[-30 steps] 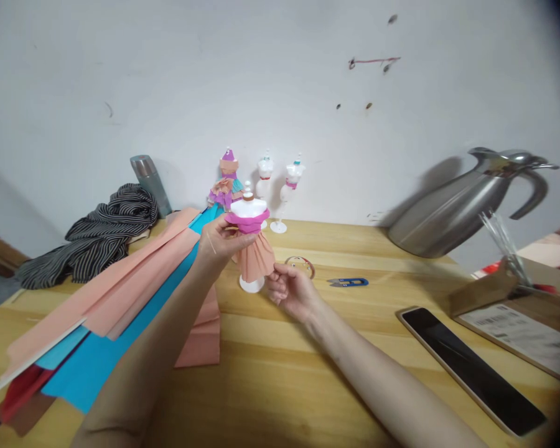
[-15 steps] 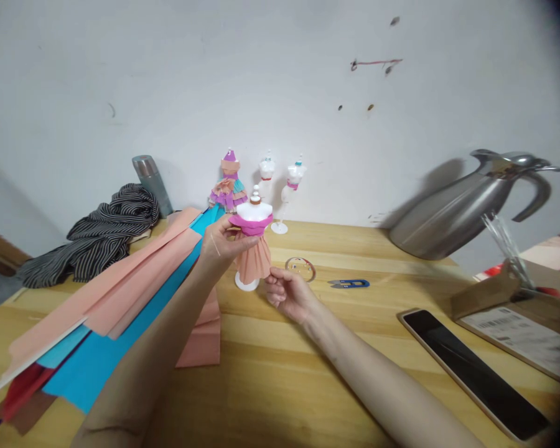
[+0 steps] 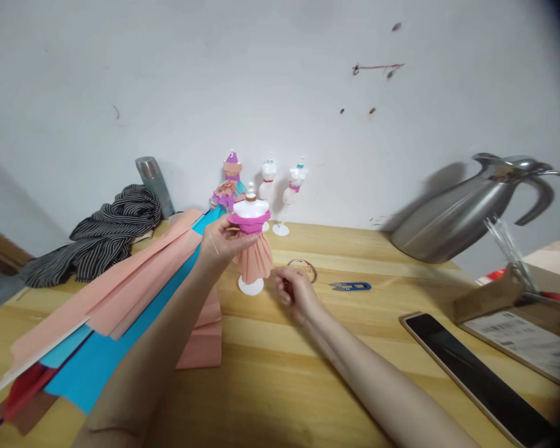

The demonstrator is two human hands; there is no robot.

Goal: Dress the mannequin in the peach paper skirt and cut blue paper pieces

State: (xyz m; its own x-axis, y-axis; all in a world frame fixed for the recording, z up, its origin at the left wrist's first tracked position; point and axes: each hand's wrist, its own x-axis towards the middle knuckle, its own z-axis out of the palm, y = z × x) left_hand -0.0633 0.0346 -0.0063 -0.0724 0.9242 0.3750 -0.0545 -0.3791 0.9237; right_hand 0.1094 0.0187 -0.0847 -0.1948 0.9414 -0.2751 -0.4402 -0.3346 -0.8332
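Note:
A small white mannequin (image 3: 251,208) wears a magenta band and a pleated peach skirt (image 3: 256,258). Its round white base shows under the skirt, and the figure leans slightly. My left hand (image 3: 224,239) grips it at the waist from the left side. Just right of the skirt hem is my right hand (image 3: 295,287), its fingers curled and apart from the skirt; whether something small is between them is too blurred to tell.
Peach and blue paper sheets (image 3: 140,274) lie at left by a striped cloth (image 3: 107,230) and flask (image 3: 155,183). Behind stand more mannequins (image 3: 295,180). Rightward are blue snips (image 3: 352,286), a phone (image 3: 476,373), a steel jug (image 3: 452,211) and a cardboard box (image 3: 485,295).
My right hand has come away from the skirt hem and moved slightly right. The mannequin's top has tilted a little left in my left hand, and its base has shifted slightly right.

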